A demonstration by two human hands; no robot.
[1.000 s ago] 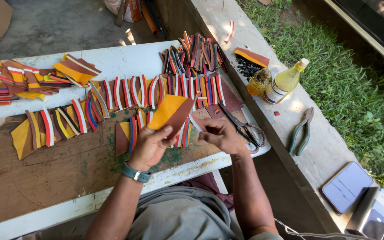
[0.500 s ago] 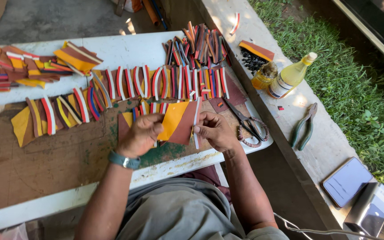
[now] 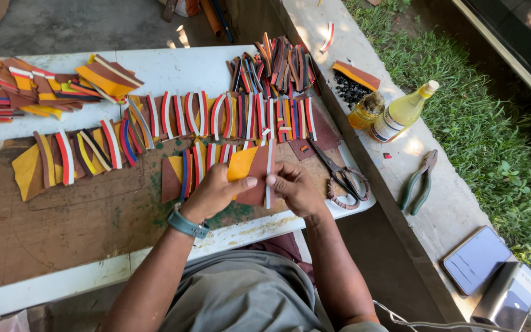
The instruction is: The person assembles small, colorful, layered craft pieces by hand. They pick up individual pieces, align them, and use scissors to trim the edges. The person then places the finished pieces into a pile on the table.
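Centre of the frame, both hands are on one layered yellow-and-brown piece (image 3: 248, 175) held just above the table (image 3: 93, 221), left hand (image 3: 216, 192) pinching its lower edge with thumb on top, right hand (image 3: 295, 187) pressing a white strip (image 3: 270, 175) along its right side, scissors (image 3: 339, 175) lying just right.

- matt, leather-like orange and brown piece (image 3: 250, 172) pinched between left hand (image 3: 216, 192) and right hand (image 3: 296, 187).
- smooth white strip (image 3: 270, 172) along its right edge.
- worn, stained wooden board (image 3: 81, 215) under the left hand, white paint chipped.
- dull metal scissors (image 3: 339, 175) just right of the right hand.
- glossy plastic bottle (image 3: 404, 112) further right, on rough concrete.
- plastic-handled pliers (image 3: 419, 181) beside it.
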